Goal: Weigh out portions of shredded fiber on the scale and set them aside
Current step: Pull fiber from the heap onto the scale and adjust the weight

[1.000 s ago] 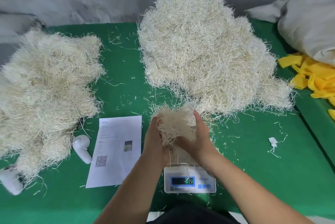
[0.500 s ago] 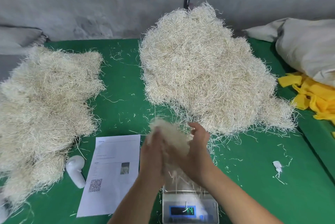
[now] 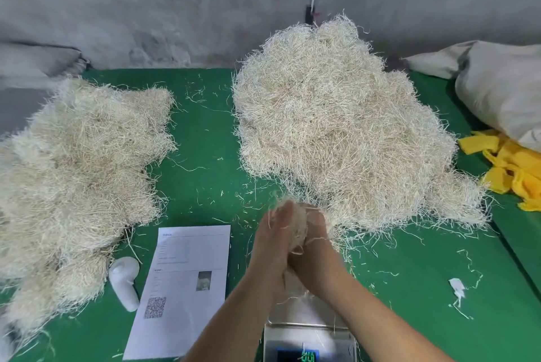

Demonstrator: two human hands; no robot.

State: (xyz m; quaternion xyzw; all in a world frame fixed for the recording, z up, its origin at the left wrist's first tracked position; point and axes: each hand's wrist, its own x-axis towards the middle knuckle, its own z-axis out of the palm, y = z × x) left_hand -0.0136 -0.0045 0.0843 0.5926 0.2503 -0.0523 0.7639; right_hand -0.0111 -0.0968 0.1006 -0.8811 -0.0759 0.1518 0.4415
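Fiber portion held above the scale, both hands engaged.

Scale (image 3: 307,341) sits at the near edge (display partly cut off). Above it, left hand (image 3: 273,240) and right hand (image 3: 314,253) press closed around a fiber wad (image 3: 298,230). Printed sheet (image 3: 183,282) lies left; fiber piles lie far left (image 3: 76,174) and far right (image 3: 342,133).
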